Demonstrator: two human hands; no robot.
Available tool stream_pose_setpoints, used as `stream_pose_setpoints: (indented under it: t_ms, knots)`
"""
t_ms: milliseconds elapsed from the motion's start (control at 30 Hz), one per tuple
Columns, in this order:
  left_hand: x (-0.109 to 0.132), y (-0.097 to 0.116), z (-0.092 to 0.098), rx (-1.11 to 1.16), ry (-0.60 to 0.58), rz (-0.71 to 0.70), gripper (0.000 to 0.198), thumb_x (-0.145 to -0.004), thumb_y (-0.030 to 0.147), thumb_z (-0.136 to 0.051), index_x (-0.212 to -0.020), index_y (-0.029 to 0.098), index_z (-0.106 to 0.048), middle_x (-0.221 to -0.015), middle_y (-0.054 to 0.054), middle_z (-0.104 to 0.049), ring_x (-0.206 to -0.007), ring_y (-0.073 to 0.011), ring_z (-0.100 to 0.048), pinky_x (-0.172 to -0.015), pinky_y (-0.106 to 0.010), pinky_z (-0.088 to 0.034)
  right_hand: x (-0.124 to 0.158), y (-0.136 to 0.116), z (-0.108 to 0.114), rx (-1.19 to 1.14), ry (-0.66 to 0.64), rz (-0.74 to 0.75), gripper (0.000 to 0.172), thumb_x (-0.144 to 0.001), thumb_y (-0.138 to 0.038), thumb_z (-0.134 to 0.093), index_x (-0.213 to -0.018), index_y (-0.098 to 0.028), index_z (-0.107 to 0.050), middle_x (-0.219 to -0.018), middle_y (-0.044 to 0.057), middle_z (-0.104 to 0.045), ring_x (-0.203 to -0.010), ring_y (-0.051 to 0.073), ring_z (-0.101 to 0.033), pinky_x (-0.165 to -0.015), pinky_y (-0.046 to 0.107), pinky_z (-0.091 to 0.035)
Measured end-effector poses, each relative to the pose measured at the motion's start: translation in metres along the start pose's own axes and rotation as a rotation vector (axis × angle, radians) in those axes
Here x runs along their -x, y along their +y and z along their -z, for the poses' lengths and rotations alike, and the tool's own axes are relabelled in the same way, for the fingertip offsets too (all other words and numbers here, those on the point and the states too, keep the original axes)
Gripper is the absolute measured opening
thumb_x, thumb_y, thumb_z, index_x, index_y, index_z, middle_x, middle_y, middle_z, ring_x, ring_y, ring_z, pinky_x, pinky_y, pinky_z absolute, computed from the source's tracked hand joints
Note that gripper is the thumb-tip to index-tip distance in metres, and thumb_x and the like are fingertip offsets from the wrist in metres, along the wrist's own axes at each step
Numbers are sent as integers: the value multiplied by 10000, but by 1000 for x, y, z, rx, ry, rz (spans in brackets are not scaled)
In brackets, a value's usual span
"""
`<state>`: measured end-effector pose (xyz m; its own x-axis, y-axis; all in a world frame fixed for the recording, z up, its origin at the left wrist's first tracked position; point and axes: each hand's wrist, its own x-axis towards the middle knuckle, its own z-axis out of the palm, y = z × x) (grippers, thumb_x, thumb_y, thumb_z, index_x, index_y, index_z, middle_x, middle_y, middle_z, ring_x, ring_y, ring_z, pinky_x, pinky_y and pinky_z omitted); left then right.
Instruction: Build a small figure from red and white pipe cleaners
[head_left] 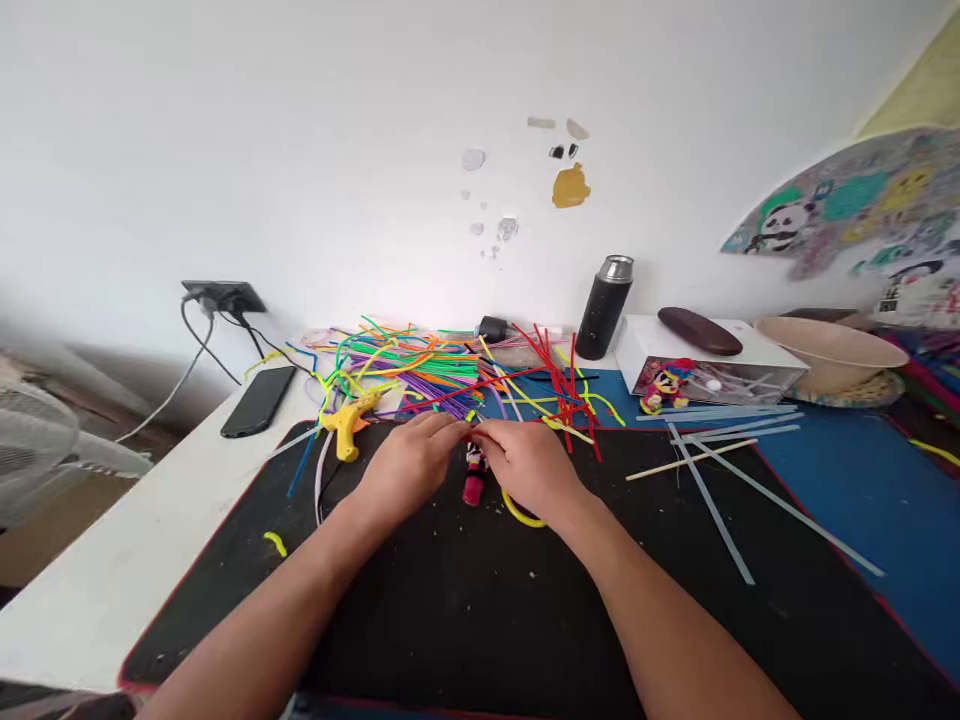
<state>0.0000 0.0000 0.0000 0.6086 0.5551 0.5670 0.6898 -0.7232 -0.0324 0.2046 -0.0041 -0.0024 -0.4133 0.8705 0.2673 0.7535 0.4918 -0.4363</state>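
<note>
My left hand (420, 455) and my right hand (529, 460) meet at the middle of the black mat (465, 630), fingertips pinched together. Between them hangs a small doll (473, 480) with a dark pink lower part and a black and white upper part; its top is hidden by my fingers. A yellow pipe cleaner (521, 515) curves out from under my right hand. What exactly each fingertip grips is partly covered. Left of my left hand lies a yellow hot glue gun (346, 430).
Many coloured pipe cleaners (442, 370) are heaped at the back. Glue sticks (716, 510) lie at the right, near a finished-looking doll (664, 385) by a white box (634, 345). A black flask (604, 310), a phone (259, 402) and a bowl (825, 350) stand around.
</note>
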Motion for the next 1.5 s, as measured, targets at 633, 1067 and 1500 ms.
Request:
stream_pose_setpoints:
  t_ms: [633,1067,1500]
  knots:
    - [-3,4,-8,628,-15,537,113,-905,162,-673,-894,215,-772,-851,-7,-803,-761,-180,-746,-726,-256,-567,-1,1,0,6,-75,-22,238,-1034,-264,-578,-888,-207,-756,-804,55,-774,-699,189,-663,-598,308,-256]
    - [-11,7,-10,1233,38,860,188,-778,338,-819,-832,172,-752,-699,-12,-720,-598,-145,-640,-602,-256,-531,-2,2,2,-341,-57,-101,248,-980,-263,-626,-755,-209,-714,-634,-26,-652,-572,126,-522,-559,258,-262]
    - [-15,7,-11,1453,45,1006,325,-647,384,-938,-771,141,-762,-676,-23,-725,-598,-125,-641,-626,-245,-537,-3,1,3,-403,-39,-141,259,-980,-315,-597,-773,-209,-711,-643,-22,-639,-572,135,-499,-558,253,-306]
